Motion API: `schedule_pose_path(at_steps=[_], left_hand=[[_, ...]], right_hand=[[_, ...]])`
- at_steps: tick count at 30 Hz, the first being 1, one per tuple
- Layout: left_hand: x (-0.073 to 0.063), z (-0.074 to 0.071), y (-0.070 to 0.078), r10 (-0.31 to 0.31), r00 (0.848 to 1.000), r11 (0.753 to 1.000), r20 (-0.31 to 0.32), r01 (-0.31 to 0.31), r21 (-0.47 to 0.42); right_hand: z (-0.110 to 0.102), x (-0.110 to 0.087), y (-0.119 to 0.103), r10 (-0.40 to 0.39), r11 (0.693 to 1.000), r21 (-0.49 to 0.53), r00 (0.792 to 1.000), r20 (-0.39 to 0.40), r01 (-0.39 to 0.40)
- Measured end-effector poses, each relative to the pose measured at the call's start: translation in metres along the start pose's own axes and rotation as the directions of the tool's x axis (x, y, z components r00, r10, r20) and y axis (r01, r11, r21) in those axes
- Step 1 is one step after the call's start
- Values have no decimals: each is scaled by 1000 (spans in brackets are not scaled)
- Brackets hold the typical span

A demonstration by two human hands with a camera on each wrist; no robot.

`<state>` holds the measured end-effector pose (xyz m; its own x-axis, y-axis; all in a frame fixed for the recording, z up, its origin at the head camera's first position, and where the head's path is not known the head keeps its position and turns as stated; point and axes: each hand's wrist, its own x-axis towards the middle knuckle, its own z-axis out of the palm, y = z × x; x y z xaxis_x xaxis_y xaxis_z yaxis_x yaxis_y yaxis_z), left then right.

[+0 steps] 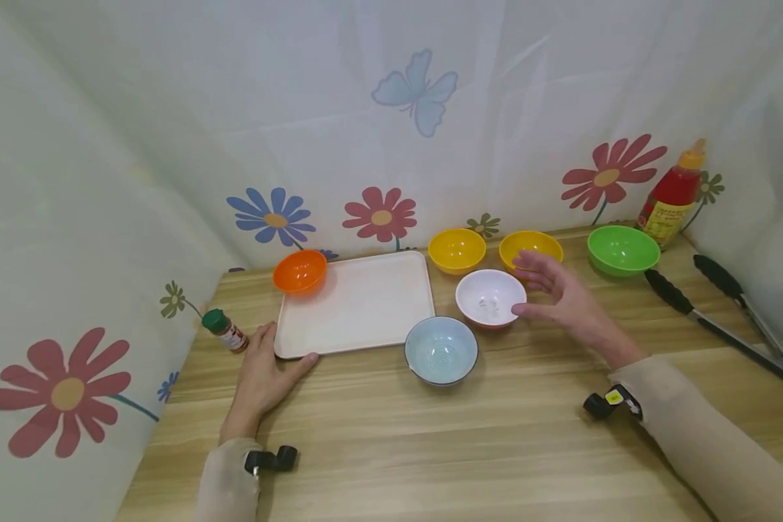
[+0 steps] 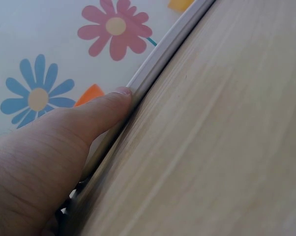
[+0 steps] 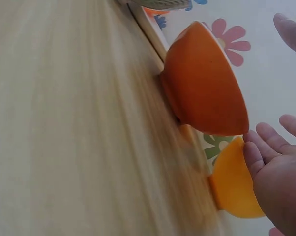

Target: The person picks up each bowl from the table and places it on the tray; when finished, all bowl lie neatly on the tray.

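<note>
Left hand (image 1: 266, 373), thumb and fingers spread, touches the near-left corner of a white tray (image 1: 359, 304); right hand (image 1: 561, 297), fingers spread, hovers beside a white-lined orange bowl (image 1: 489, 299).

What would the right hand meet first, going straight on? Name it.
The right hand would likely meet the white-lined bowl first: its rim lies close by. The rightmost yellow bowl seems farther back, though depth is unclear.

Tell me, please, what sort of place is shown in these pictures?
It looks like a small workspace, perhaps staged for kitchen-like work. A wood-patterned table stands before a white backdrop printed with flowers, and kitchen tongs lie on it.
</note>
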<state>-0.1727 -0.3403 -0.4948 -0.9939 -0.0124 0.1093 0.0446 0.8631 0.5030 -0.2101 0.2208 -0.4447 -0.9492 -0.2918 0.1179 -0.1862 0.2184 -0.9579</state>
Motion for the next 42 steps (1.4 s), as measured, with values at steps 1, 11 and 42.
schedule_pose_path(at_steps=[1, 11, 42], left_hand=[[0, 0, 0, -1, 1000, 1000, 2, 1, -1], [3, 4, -1, -8, 1000, 1000, 8, 8, -2], [0, 1, -2, 40, 999, 999, -23, -40, -23]], right_hand=[[1, 0, 1, 6, 1000, 6, 1000, 2, -6], [7, 1, 14, 38, 999, -28, 999, 2, -37], [18, 4, 31, 77, 993, -88, 996, 33, -74]])
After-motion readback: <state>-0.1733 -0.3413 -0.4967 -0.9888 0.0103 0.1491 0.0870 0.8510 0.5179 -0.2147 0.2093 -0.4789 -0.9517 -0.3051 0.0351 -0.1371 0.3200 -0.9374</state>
